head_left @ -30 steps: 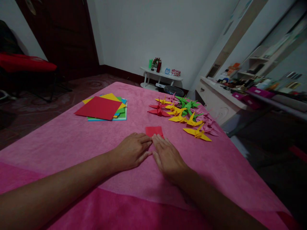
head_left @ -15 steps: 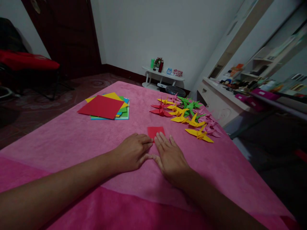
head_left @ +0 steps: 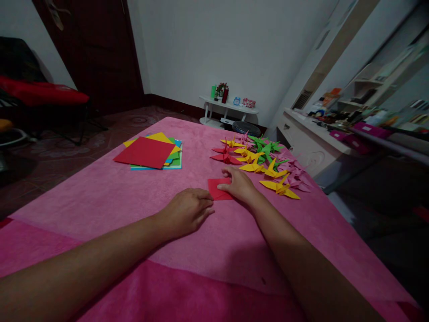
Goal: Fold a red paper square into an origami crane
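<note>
A small folded square of red origami paper (head_left: pixel 221 195) lies flat on the pink cloth in front of me. At its near left corner rests my left hand (head_left: pixel 187 210), fingers together and bent, the tips pressing the paper's edge. My right hand (head_left: pixel 239 184) curls over the right side of the paper. Its thumb lies on the top face, while the bent forefinger reaches past the far edge. Part of the paper's right side is hidden under that hand. Just beyond sit folded paper cranes, among them a red crane (head_left: pixel 226 157) and a yellow crane (head_left: pixel 280 188).
A stack of coloured square sheets, a red sheet (head_left: pixel 144 152) uppermost, lies to the left. Green cranes (head_left: pixel 266 150) and pink cranes (head_left: pixel 295 172) crowd the table's right side. Past the pink-covered table (head_left: pixel 100 197) stand a white shelf (head_left: pixel 228 106) and a red chair (head_left: pixel 43 93).
My right hand has gone from lying flat over the red paper to curling around its right side, uncovering more of it. My left hand stays at the left corner. The view has shifted slightly.
</note>
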{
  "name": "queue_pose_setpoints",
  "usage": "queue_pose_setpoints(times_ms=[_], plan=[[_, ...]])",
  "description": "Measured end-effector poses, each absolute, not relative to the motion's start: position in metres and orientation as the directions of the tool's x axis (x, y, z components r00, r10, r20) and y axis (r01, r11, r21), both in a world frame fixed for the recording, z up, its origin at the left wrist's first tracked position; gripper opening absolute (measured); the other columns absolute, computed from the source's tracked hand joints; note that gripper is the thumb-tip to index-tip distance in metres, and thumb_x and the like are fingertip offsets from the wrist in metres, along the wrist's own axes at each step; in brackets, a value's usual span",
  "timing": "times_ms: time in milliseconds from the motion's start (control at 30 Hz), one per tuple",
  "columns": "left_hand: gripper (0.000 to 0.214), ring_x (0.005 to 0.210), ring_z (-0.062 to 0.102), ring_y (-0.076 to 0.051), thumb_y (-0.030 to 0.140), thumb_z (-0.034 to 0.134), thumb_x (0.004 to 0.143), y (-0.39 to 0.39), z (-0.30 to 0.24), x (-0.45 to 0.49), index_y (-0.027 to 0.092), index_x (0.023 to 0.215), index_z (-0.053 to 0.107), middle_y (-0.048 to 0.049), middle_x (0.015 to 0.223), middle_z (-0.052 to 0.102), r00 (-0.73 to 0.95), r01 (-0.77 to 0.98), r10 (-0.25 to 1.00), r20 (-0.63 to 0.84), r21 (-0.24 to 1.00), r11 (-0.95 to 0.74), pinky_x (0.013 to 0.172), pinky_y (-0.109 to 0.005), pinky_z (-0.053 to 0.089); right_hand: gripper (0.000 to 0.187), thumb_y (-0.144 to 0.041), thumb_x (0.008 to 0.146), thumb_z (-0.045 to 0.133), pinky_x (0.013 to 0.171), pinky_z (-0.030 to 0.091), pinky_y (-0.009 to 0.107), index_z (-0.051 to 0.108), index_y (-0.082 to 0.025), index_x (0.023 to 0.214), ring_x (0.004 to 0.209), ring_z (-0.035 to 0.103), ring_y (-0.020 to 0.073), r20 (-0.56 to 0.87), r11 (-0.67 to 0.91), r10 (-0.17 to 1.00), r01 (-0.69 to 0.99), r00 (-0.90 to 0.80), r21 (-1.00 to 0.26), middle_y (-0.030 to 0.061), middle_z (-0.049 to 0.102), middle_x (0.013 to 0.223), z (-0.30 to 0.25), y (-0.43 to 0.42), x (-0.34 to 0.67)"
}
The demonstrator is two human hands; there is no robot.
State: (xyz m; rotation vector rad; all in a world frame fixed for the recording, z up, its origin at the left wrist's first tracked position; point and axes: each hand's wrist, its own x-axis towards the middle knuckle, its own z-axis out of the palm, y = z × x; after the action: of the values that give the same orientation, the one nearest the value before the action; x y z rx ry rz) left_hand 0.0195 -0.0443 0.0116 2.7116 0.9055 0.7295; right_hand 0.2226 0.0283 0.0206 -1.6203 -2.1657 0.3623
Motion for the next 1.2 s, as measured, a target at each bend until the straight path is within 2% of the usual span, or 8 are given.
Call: queue_pose_setpoints(times_ms=[133, 200, 300, 400, 533, 733, 933, 1200], plan=[[0.024, 0.085, 0.061, -0.017, 0.021, 0.046, 0.091, -0.039, 0.012, 0.018, 0.014, 0.087, 0.069, -0.0084, 0.09, 0.066, 0.634, 0.484, 0.668, 0.39, 0.473, -0.736, 0.077, -0.029, 0.049, 0.016, -0.022, 0.062, 0.073, 0.051, 0.037, 0.021, 0.065, -0.013, 0.072, 0.056, 0.051, 0.01, -0.001, 0.182, 0.97, 0.731, -0.242, -0.658, -0.003, 0.058, 0.062, 0.021, 0.036, 0.234], [0.02, 0.077, 0.059, -0.015, 0.021, 0.05, 0.088, -0.035, 0.011, 0.015, 0.015, 0.08, 0.067, -0.0061, 0.082, 0.064, 0.511, 0.498, 0.753, 0.414, 0.571, -0.652, 0.071, -0.028, 0.048, 0.017, -0.022, 0.064, 0.07, 0.043, 0.029, 0.02, 0.056, -0.014, 0.059, 0.044, 0.042, 0.007, -0.069, 0.084, 0.972, 0.609, -0.224, -0.789, -0.0069, 0.047, 0.047, 0.023, 0.031, 0.236], [0.012, 0.069, 0.057, -0.014, 0.027, 0.058, 0.083, -0.024, 0.009, 0.01, 0.016, 0.08, 0.061, -0.0028, 0.077, 0.062, 0.175, 0.472, 0.895, 0.41, 0.763, -0.442, 0.065, -0.027, 0.045, 0.021, -0.029, 0.066, 0.069, 0.036, 0.031, 0.018, 0.052, -0.017, 0.064, 0.034, 0.04, 0.0064, -0.157, -0.108, 0.978, 0.315, -0.135, -0.943, -0.0082, 0.047, 0.041, 0.028, 0.019, 0.231], [0.03, 0.072, 0.06, -0.015, 0.036, 0.068, 0.076, -0.015, 0.01, 0.007, 0.015, 0.094, 0.056, -0.0042, 0.084, 0.065, -0.014, 0.182, 0.972, 0.233, 0.957, -0.226, 0.066, -0.028, 0.047, 0.021, -0.029, 0.067, 0.07, 0.038, 0.042, 0.017, 0.053, -0.016, 0.069, 0.035, 0.049, 0.0074, -0.191, -0.174, 0.972, 0.127, -0.134, -0.977, -0.0035, 0.057, 0.045, 0.032, 0.007, 0.218], [0.046, 0.07, 0.062, -0.014, 0.042, 0.073, 0.072, -0.013, 0.015, 0.007, 0.012, 0.104, 0.058, -0.0061, 0.084, 0.067, 0.039, -0.185, 0.998, 0.045, 0.982, -0.037, 0.065, -0.027, 0.048, 0.018, -0.023, 0.069, 0.069, 0.043, 0.051, 0.018, 0.06, -0.014, 0.083, 0.044, 0.06, 0.0096, -0.179, -0.18, 0.968, 0.008, -0.178, -0.984, 0.0025, 0.068, 0.061, 0.031, -0.006, 0.193], [0.033, 0.058, 0.057, -0.01, 0.038, 0.078, 0.065, -0.01, 0.018, 0.0, 0.012, 0.082, 0.066, -0.0017, 0.071, 0.066, 0.054, -0.3, 0.999, 0.008, 0.954, 0.009, 0.057, -0.021, 0.043, 0.037, -0.033, 0.071, 0.074, 0.052, 0.054, 0.018, 0.061, -0.014, 0.1, 0.057, 0.067, 0.0116, -0.2, -0.202, 0.897, 0.038, -0.395, -0.979, 0.0044, 0.071, 0.077, 0.035, -0.022, 0.176], [0.032, 0.051, 0.054, -0.011, 0.036, 0.079, 0.061, 0.009, 0.035, -0.015, 0.011, 0.078, 0.07, -0.0036, 0.064, 0.066, 0.321, -0.047, 0.945, -0.066, 0.995, 0.086, 0.049, -0.022, 0.038, 0.047, -0.06, 0.079, 0.059, 0.042, 0.044, 0.015, 0.06, -0.014, 0.088, 0.057, 0.065, 0.0113, -0.257, -0.251, 0.892, 0.065, -0.372, -0.966, 0.0079, 0.07, 0.082, 0.048, -0.013, 0.199], [0.015, 0.054, 0.051, -0.008, 0.02, 0.066, 0.073, 0.027, 0.026, 0.016, 0.014, 0.084, 0.057, 0.0011, 0.066, 0.062, 0.64, 0.238, 0.765, 0.08, 0.925, -0.296, 0.05, -0.018, 0.036, 0.024, -0.024, 0.064, 0.075, 0.033, 0.026, 0.013, 0.058, -0.015, 0.077, 0.035, 0.045, 0.0043, -0.211, -0.167, 0.917, 0.153, -0.34, -0.974, -0.0055, 0.057, 0.048, 0.033, -0.011, 0.198]])
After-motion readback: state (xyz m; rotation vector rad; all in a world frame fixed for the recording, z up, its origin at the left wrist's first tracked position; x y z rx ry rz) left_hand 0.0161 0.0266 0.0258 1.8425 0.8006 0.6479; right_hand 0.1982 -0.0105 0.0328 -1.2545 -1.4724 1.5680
